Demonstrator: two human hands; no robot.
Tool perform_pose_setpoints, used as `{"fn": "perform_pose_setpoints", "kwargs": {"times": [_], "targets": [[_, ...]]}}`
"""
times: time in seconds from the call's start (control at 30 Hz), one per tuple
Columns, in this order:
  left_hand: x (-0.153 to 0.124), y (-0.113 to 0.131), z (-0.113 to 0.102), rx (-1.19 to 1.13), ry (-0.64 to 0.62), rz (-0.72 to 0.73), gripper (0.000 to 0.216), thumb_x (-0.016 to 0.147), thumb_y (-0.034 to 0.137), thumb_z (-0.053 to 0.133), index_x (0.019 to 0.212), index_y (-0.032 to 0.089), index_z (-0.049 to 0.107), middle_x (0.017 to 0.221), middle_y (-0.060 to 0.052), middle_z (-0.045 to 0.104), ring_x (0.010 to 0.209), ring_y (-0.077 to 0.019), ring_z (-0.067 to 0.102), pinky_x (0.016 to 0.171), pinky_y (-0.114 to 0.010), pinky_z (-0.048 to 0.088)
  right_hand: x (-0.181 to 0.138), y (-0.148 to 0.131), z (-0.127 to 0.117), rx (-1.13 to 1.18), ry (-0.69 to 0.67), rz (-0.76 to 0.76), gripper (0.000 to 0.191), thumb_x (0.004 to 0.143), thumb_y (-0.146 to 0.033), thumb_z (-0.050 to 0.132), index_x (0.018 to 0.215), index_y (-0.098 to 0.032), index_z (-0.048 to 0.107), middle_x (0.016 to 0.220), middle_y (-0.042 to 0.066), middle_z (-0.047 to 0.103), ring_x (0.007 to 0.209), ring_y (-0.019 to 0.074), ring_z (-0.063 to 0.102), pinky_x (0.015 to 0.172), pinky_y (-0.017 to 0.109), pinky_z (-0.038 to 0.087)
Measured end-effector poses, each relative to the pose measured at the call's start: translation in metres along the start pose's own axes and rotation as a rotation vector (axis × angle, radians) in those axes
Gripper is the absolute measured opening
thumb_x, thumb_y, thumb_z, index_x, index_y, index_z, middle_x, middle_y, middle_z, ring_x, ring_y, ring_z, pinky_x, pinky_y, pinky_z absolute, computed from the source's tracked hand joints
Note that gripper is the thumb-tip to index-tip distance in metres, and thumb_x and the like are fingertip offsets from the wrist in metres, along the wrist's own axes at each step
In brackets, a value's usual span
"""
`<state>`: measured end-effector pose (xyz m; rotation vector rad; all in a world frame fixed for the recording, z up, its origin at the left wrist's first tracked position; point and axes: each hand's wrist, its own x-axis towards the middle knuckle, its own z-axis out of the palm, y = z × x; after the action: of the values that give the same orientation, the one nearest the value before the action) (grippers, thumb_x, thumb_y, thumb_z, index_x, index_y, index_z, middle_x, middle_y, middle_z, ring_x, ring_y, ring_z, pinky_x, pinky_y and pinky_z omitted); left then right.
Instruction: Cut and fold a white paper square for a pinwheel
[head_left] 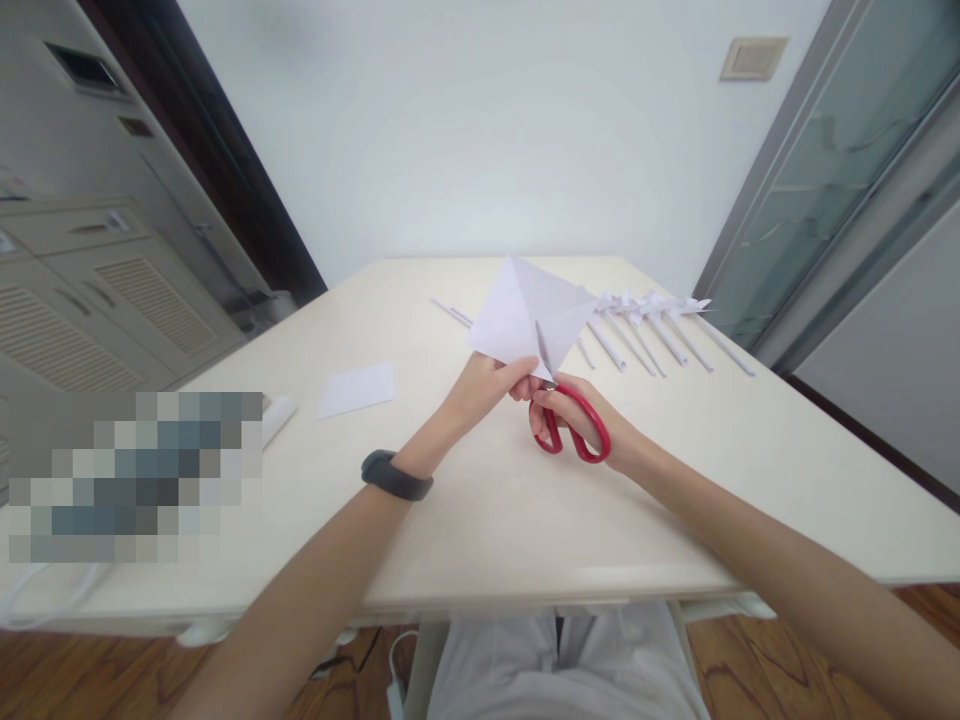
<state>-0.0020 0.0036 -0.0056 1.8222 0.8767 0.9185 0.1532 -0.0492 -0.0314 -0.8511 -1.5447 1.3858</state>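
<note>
My left hand [504,374] pinches the lower edge of a creased white sheet of paper [501,308], held up above the table in a kite-like shape. In my right hand [570,400] is a pair of scissors with red handles [594,432], the fingers through the loops. One scissor blade lies against the paper near its lower corner; whether the other is behind it is hidden. Right of the paper, several white paper pinwheel-like pieces on rolled paper sticks [637,340] lie in a row.
A flat white paper [355,391] lies left on the cream table [300,520]. Behind my raised paper, thin white sticks [450,311] partly show. A white roll [279,420] and a blurred-out area are at the left. The wall [465,130] stands behind the table.
</note>
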Motion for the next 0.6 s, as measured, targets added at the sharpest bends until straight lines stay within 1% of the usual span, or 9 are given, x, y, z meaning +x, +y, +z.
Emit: {"fn": "perform_pose_setpoints", "kwargs": {"times": [0.27,0.6], "targets": [[-0.001,-0.0003,0.0011,0.033,-0.012,-0.013,0.024,0.092,0.035,0.055,0.097,0.013,0.062,0.087,-0.003,0.065,0.071,-0.0135,0.062,0.066,-0.03,0.054,0.0017,-0.002,0.0011,0.021,-0.018,-0.006,0.026,0.096,-0.037,0.05,0.099,-0.013,0.06,0.071,-0.002,0.059,0.053,0.009,0.055,0.052,0.024,0.049],[-0.0018,0.0025,0.0014,0.056,-0.021,-0.027,0.023,0.092,0.034,0.055,0.096,0.013,0.062,0.087,-0.003,0.065,0.071,-0.0134,0.062,0.066,-0.03,0.054,0.0023,-0.0014,0.0003,0.009,-0.015,-0.022,0.03,0.096,-0.04,0.048,0.101,-0.013,0.061,0.067,-0.003,0.059,0.05,0.009,0.054,0.052,0.025,0.048]]}}
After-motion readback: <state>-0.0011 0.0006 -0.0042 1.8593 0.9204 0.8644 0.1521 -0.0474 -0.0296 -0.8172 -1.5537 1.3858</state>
